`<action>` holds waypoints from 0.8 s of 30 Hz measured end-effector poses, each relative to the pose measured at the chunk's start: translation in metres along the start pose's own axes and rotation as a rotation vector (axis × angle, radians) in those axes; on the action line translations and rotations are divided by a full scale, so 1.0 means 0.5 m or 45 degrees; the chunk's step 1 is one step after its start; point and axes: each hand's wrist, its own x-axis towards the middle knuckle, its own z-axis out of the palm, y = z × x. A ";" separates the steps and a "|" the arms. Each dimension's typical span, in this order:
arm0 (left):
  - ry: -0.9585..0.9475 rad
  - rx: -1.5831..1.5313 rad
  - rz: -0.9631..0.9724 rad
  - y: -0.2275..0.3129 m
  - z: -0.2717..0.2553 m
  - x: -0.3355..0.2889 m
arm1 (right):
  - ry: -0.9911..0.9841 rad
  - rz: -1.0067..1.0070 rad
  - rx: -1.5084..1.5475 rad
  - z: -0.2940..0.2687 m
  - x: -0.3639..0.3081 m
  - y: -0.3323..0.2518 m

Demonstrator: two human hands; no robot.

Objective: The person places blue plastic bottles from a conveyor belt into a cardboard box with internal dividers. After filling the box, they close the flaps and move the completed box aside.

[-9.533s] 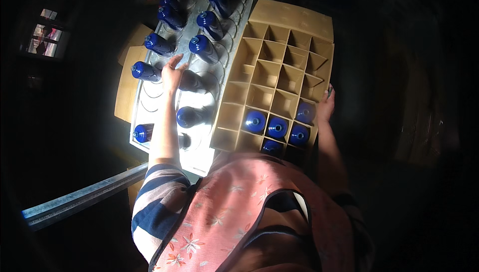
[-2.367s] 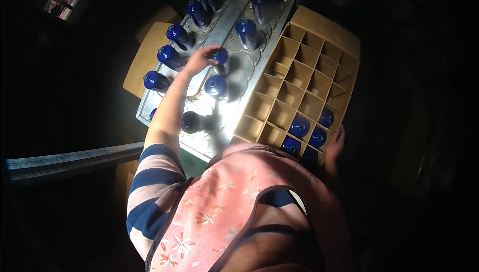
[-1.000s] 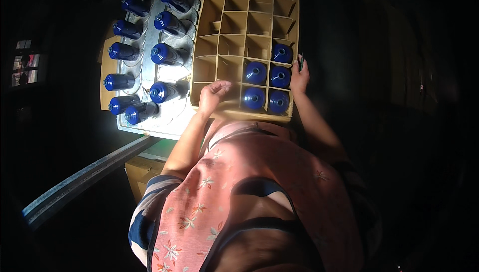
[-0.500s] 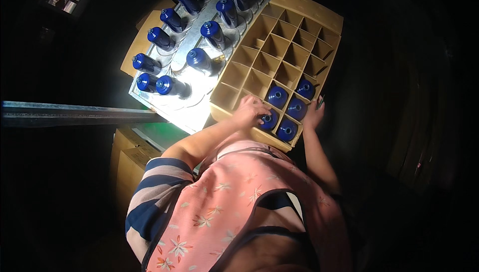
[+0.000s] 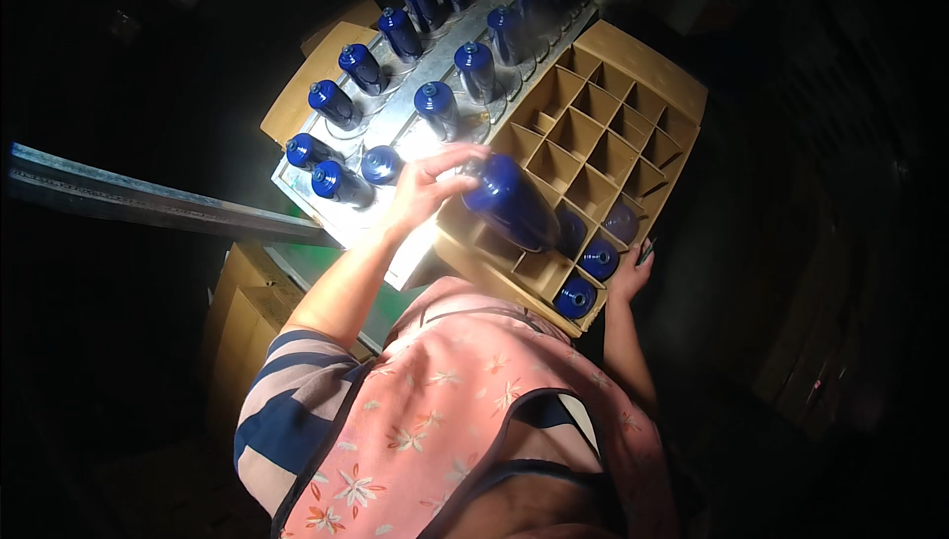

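My left hand (image 5: pixel 435 188) is closed round the neck end of a blue bottle (image 5: pixel 509 203), held tilted and slightly blurred above a divided cardboard box (image 5: pixel 504 277). The bottle's wide end points down to the right, over the near cells. Several blue bottles (image 5: pixel 599 258) stand in the box's near right cells, necks up; the held bottle partly covers one. At the box's right side, my right hand (image 5: pixel 627 277) grips the wall with bent fingers. A small dark and pale item (image 5: pixel 646 250) shows by its fingertips; its kind is unclear.
Left of the box runs a metal conveyor (image 5: pixel 420 80) carrying two rows of upright blue bottles (image 5: pixel 363 67). A metal rail (image 5: pixel 168 208) reaches in from the left. Another cardboard box (image 5: pixel 247 287) stands below that rail. A cardboard flap (image 5: pixel 287 109) shows beyond the conveyor.
My left hand has lifted a blue bottle out of a near cell and moved left and up with it. My right hand stays at the box's side. The whole view has shifted slightly.
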 end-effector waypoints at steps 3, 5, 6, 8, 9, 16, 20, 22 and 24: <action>0.325 -0.205 0.117 0.020 -0.225 0.074 | 0.018 -0.052 -0.136 0.044 -0.009 -0.023; 0.553 -0.169 0.165 0.010 -0.319 0.119 | 0.024 -0.068 -0.176 0.050 -0.014 -0.032; 0.627 -0.123 0.222 0.006 -0.348 0.137 | 0.017 -0.093 -0.172 0.043 -0.016 -0.033; 0.775 0.006 0.253 -0.017 -0.375 0.168 | 0.037 -0.054 -0.151 0.024 -0.015 -0.025; 0.863 0.095 0.191 -0.033 -0.386 0.184 | 0.049 -0.068 -0.206 0.015 -0.014 -0.017; 0.901 0.556 -0.147 -0.229 -0.458 0.276 | 0.002 -0.173 -0.299 0.016 -0.018 0.030; 0.839 0.562 -0.226 -0.326 -0.492 0.237 | 0.000 -0.034 -0.411 0.019 -0.070 0.017; 0.805 0.579 -0.225 -0.360 -0.499 0.233 | -0.020 -0.020 -0.338 0.017 -0.091 0.008; 0.762 0.532 -0.212 -0.385 -0.498 0.246 | 0.000 -0.074 -0.437 0.020 -0.094 0.001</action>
